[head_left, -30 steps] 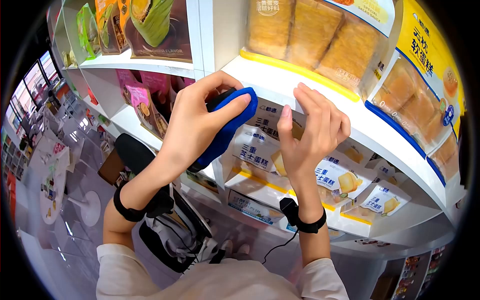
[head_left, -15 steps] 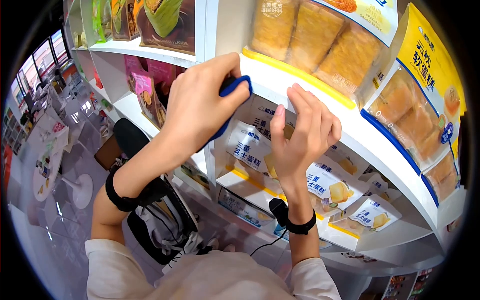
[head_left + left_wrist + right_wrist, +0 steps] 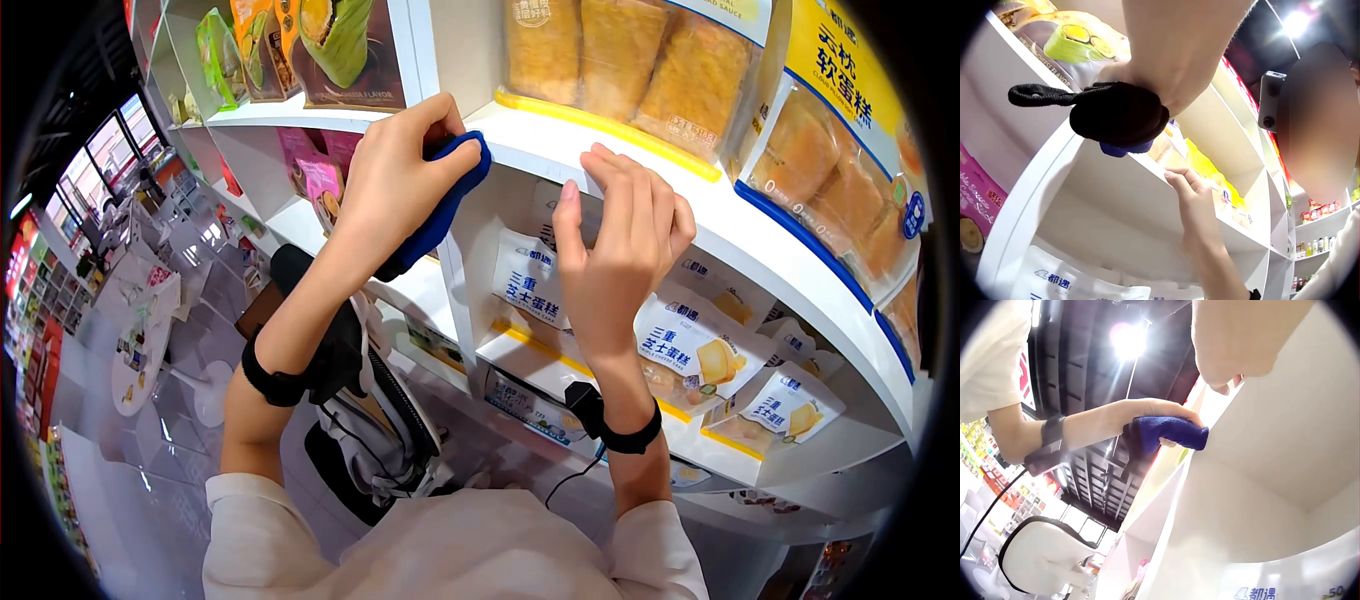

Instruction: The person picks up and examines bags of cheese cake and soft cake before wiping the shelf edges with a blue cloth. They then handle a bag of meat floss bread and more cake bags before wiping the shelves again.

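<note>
A blue cloth pad with a black back (image 3: 445, 215) is in my left hand (image 3: 392, 180). Thumb and fingers grip it from either side, its upper end at the front edge of the white shelf (image 3: 545, 146). In the left wrist view the black part with a loop (image 3: 1119, 115) hides most of that hand. The right wrist view shows the blue cloth (image 3: 1175, 430) against the shelf edge. Farther right, my right hand (image 3: 628, 250) is raised with loosely bent fingers, its fingertips by the same edge and nothing held.
Bagged golden pastries (image 3: 625, 75) and a yellow cake bag (image 3: 850, 130) stand on the shelf above. White cheesecake bags (image 3: 695, 340) fill the shelf below. Pink packs (image 3: 320, 180) sit left of the upright divider. A backpack (image 3: 375, 420) is low by my body.
Along the shelf's front edge, my left hand has shifted slightly left and upward with the blue pad. The right hand keeps nearly the same place and pose. The head view has swung a little.
</note>
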A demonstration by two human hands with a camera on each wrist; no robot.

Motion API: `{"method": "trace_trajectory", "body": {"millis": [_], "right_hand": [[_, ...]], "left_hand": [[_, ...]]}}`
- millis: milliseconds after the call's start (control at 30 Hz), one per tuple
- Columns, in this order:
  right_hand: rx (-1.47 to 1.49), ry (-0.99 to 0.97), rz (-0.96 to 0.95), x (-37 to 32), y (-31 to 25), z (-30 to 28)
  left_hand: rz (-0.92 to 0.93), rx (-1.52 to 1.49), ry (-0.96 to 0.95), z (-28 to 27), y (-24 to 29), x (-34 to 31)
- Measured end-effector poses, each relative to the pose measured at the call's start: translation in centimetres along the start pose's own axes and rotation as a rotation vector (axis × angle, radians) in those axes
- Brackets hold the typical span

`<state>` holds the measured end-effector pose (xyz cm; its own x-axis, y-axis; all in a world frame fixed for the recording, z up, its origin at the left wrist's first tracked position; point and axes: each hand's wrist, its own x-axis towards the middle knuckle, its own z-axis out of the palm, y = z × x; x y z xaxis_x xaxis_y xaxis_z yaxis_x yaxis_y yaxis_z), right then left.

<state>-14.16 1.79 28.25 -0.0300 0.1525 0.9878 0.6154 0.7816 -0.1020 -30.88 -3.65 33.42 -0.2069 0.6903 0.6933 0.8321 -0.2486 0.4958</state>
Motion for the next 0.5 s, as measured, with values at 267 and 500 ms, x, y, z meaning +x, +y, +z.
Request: {"method": "trace_trajectory", "body": {"millis": [267, 500], "right_hand": [[-0.009, -0.014, -0.021, 0.0, -0.1, -0.3], [-0.036, -0.044, -0.009, 0.2, -0.7, -0.8]], "left_hand": [[0.096, 0.050, 0.054, 1.6, 2.5, -1.1], [0.016, 0.054, 0.035, -0.1, -0.4, -0.5]]}}
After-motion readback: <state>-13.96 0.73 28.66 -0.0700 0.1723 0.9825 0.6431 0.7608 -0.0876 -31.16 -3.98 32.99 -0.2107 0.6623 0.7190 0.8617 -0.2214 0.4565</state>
